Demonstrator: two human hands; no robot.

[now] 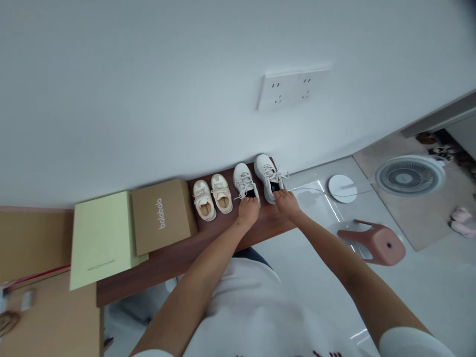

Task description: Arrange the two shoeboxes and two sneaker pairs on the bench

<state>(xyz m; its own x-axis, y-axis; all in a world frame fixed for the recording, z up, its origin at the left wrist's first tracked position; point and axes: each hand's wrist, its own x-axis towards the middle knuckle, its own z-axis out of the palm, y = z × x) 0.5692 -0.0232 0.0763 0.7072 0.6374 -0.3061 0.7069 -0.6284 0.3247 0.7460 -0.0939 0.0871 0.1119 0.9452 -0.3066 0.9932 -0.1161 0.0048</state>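
Two white lace-up sneakers stand side by side at the right end of a dark brown wooden bench (pixel 219 237). My left hand (pixel 248 210) is closed on the heel of the left sneaker (pixel 243 177). The right sneaker (pixel 265 171) has its heel in the grip of my right hand (pixel 286 201). Both toes point toward the wall, and the black insoles show beside my fingers. Just left of them sits a smaller cream pair, a left shoe (pixel 203 196) and a right shoe (pixel 220 188), untouched. My fingertips are partly hidden inside the sneakers.
A brown shoebox (pixel 148 233) and a pale green box (pixel 100 238) lie on the bench to the left. Larger cardboard boxes (pixel 55 317) are farther left. On the floor at right stand a pink stool (pixel 386 245) and a fan (pixel 409 176). A socket plate (pixel 292 89) is on the wall.
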